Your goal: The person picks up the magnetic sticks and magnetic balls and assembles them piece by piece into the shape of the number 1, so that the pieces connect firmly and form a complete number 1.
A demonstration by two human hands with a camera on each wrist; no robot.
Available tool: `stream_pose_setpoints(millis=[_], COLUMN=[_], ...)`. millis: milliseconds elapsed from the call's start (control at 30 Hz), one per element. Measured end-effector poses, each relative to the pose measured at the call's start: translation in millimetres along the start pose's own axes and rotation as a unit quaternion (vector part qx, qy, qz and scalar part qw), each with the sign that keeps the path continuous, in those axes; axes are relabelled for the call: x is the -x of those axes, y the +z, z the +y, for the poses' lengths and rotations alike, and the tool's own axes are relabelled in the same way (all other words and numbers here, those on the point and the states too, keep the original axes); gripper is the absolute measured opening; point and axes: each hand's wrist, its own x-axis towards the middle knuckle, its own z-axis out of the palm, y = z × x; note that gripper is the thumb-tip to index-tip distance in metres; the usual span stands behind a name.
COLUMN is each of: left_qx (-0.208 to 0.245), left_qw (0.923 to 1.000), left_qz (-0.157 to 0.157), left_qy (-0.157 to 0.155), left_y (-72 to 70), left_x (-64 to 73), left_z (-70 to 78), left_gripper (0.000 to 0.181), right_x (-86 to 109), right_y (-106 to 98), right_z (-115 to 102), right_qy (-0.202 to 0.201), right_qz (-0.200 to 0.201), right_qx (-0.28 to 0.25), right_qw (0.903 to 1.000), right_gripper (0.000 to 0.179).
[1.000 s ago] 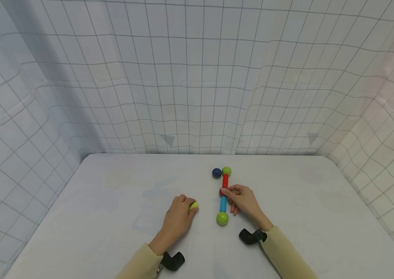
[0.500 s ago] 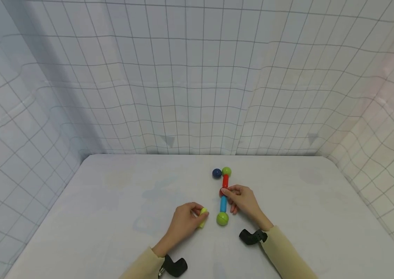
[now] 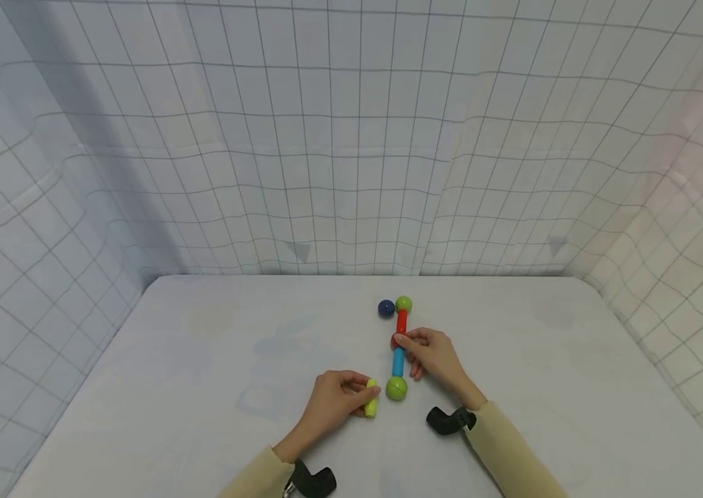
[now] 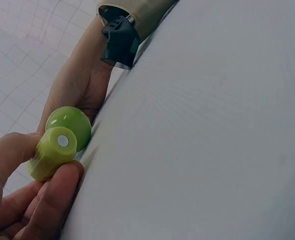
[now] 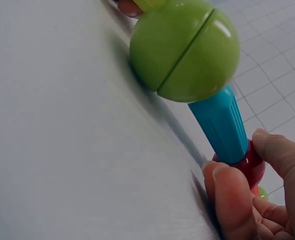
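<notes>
My left hand [image 3: 334, 403] pinches a short yellow-green rod [image 4: 53, 154] between thumb and fingers; its end face shows a pale round spot. Just right of that rod lies the near green ball [image 3: 396, 389], the closest end of a joined chain. From it a blue rod [image 5: 221, 125] leads to a red ball [image 5: 254, 167], then a red rod [image 3: 402, 321] runs on to a far green ball [image 3: 404, 303]. With thumb and fingertips my right hand [image 3: 436, 356] grips the red ball at the chain's middle, partly covering it.
A dark blue ball [image 3: 386, 308] sits beside the far green ball at its left. The white table [image 3: 202, 373] ends at a back edge against a hanging grid-patterned sheet [image 3: 339, 152], which also rises at both sides. Black wrist cameras [image 3: 450, 420] sit by the cuffs.
My left hand has moved right and nearer to me with the yellow-green rod, which has turned from sideways to pointing away from me. The right hand and the chain have stayed in place.
</notes>
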Motion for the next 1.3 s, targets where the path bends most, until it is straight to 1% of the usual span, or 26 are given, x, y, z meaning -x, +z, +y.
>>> stream_pose_setpoints(millis=[133, 233, 367, 467, 633, 733, 933, 1100, 1300], left_qx=[0.037, 0.049, 0.059, 0.067, 0.087, 0.089, 0.074, 0.078, 0.084], left_qw=[0.9990, 0.9979, 0.9967, 0.9958, 0.9937, 0.9938, 0.9955, 0.9951, 0.9944], left_qz=[-0.019, -0.030, -0.034, -0.037, -0.047, -0.045, -0.031, -0.036, -0.039], left_qy=[-0.018, -0.028, -0.043, -0.049, -0.051, -0.049, -0.050, -0.050, -0.051], left_y=[-1.0, -2.9, -5.3, -5.2, -1.0, 1.9, 8.7, 15.2, 20.2], left_x=[0.2, 0.5, 0.9, 2.1, 5.2, 6.7, 6.5, 7.6, 8.4], left_z=[0.6, 2.0, 4.2, 6.7, 10.9, 12.1, 10.2, 10.7, 13.7], left_gripper=[0.037, 0.037, 0.035, 0.033, 0.031, 0.030, 0.029, 0.026, 0.025], right_x=[-3.8, -6.4, -8.7, -8.9, -8.6, -9.0, -8.4, -7.3, -6.5], right_y=[-1.5, -2.4, -3.3, -4.1, -5.0, -5.2, -5.1, -4.9, -5.6], right_z=[0.4, 0.6, -0.3, -1.3, -0.6, 0.6, 1.3, 1.0, 1.6], right_qy=[0.003, 0.002, -0.002, -0.002, -0.007, -0.011, -0.007, -0.008, -0.007], right_qz=[0.000, -0.001, -0.005, -0.008, -0.013, -0.015, -0.015, -0.012, -0.016], right_qx=[0.002, 0.004, 0.005, 0.002, -0.008, -0.010, -0.011, -0.009, -0.015], right_qw=[1.0000, 1.0000, 1.0000, 1.0000, 0.9999, 0.9998, 0.9998, 0.9998, 0.9997], right_gripper=[0.041, 0.042, 0.044, 0.045, 0.044, 0.044, 0.043, 0.041, 0.043])
